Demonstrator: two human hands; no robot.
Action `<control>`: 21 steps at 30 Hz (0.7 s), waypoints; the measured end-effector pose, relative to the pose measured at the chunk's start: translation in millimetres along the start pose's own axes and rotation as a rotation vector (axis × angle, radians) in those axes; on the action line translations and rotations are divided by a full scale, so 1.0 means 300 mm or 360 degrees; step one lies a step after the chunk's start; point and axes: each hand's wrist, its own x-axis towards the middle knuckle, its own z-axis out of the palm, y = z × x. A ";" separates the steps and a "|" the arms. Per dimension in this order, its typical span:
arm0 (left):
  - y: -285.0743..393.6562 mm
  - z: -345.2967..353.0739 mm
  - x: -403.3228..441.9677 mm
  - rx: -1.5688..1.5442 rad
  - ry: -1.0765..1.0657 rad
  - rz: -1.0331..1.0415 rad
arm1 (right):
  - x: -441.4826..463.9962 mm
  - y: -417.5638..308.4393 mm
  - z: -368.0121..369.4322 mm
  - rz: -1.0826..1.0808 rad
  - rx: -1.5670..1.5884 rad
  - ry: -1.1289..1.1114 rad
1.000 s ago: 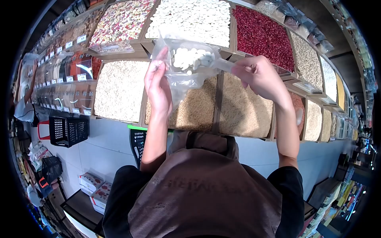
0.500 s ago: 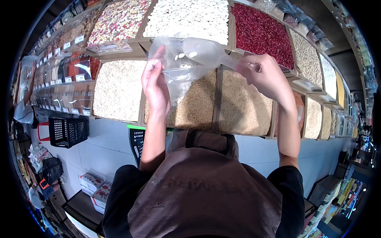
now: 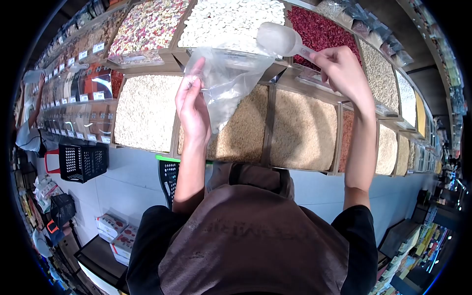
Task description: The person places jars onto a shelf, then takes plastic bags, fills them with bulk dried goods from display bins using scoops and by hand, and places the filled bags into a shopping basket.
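My left hand [image 3: 191, 105] is closed on the edge of a clear plastic bag [image 3: 228, 81], with the index finger stretched up along its side. White beans [image 3: 222, 115] lie in the bottom of the bag, which hangs over a bin of tan grain [image 3: 248, 130]. In my right hand [image 3: 341, 71] is the handle of a translucent plastic scoop [image 3: 279, 38]. The scoop's bowl is up and right of the bag's mouth, in front of the bins of white beans [image 3: 231, 22] and dark red beans [image 3: 319, 30]; no beans show in it.
More bins hold pale grain [image 3: 145, 110], tan grain [image 3: 302, 130] and a colourful mix [image 3: 147, 27]. A black shopping basket [image 3: 83, 162] with a red handle stands at the left. Another person's arm [image 3: 35, 105] shows at the far left, and boxes [image 3: 123, 241] sit lower left.
My right hand has drawn the scoop up and right, out of the bag's mouth. The white beans that were falling near the scoop no longer show there. My left hand holds nearly still.
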 end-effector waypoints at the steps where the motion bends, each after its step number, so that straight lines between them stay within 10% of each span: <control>1: 0.002 0.007 -0.001 -0.0005 -0.0007 0.0004 | 0.064 0.036 0.011 0.0025 -0.0106 -0.0037; 21: 0.004 -0.034 0.000 0.0026 0.0013 -0.0025 | 0.400 0.203 0.412 0.0310 0.1577 -0.0233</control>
